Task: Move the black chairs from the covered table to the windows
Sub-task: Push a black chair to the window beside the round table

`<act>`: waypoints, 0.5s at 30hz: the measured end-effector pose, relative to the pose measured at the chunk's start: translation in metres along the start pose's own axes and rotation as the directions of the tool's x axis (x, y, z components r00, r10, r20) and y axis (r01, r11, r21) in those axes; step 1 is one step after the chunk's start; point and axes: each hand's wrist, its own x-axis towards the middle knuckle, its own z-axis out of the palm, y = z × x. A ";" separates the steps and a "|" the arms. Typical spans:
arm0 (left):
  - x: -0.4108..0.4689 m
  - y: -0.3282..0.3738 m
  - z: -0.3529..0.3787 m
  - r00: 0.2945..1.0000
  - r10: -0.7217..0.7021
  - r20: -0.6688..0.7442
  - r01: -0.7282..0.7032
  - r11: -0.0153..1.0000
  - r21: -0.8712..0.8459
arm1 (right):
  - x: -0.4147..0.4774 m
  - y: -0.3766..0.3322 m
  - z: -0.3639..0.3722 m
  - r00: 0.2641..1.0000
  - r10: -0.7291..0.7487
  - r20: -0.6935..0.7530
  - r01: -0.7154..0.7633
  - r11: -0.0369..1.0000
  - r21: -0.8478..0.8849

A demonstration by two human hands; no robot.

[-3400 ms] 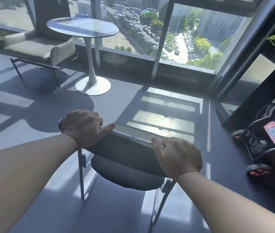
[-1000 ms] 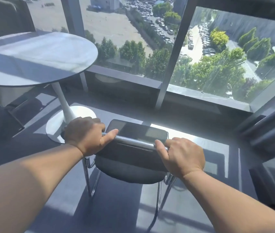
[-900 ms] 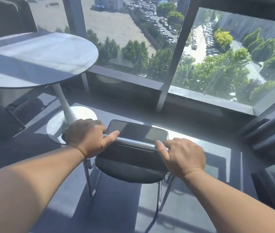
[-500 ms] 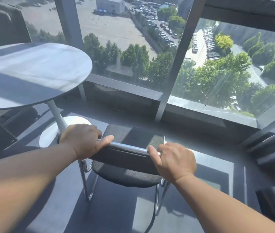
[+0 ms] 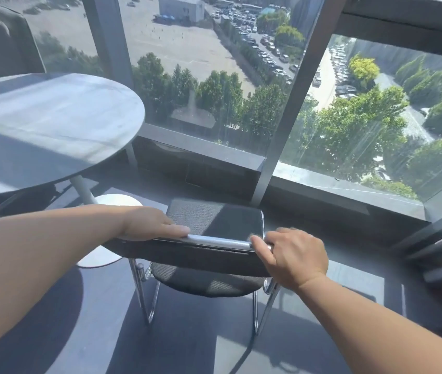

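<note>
At the upper left of the frame we see the dark back of an armchair (image 5: 1,41), and below it our round desk (image 5: 52,125) on its white pedestal base (image 5: 98,261), standing just beside the spot we have chosen, probably so that the seat can serve it. Our left hand (image 5: 151,224) lies across the left end of the chrome top rail (image 5: 217,241); the fingers (image 5: 176,229) look flattened along the rail rather than wrapped round it, which we judge to be a steadying press more than a lift, though whether any finger curls beneath we cannot tell. In the middle of the frame stands the black chair (image 5: 214,220), the thing we are moving: its mesh seat points toward the windows (image 5: 349,117) and its front edge sits near the low sill (image 5: 336,184), with a strip of floor (image 5: 187,346) between. Its chrome legs seem to meet the floor, but the view does not show that clearly. Toward the right, our right hand (image 5: 295,259) is clenched over the right end of the same rail, fingers (image 5: 261,245) curled round it; we judge this grip guides the chair's angle. With a hand at each end, the chair can be squared to the glass. By our reckoning this chair has all but arrived, and letting go would be the next call.
</note>
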 end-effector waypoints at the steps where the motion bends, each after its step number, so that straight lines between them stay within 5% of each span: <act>1: 0.002 0.000 -0.003 0.999 -0.051 0.012 0.051 0.998 -0.041 | 0.006 0.005 0.002 1.000 -0.013 -0.019 0.013 1.000 -0.011; 7: 0.003 0.012 0.002 0.928 -0.267 0.260 0.356 0.841 -0.408 | 0.036 0.037 0.011 0.994 -0.073 -0.083 0.071 0.997 -0.026; 15: -0.005 0.058 0.008 0.923 -0.351 0.160 0.384 0.806 -0.450 | 0.090 0.076 0.015 0.956 -0.265 -0.128 0.269 0.963 0.013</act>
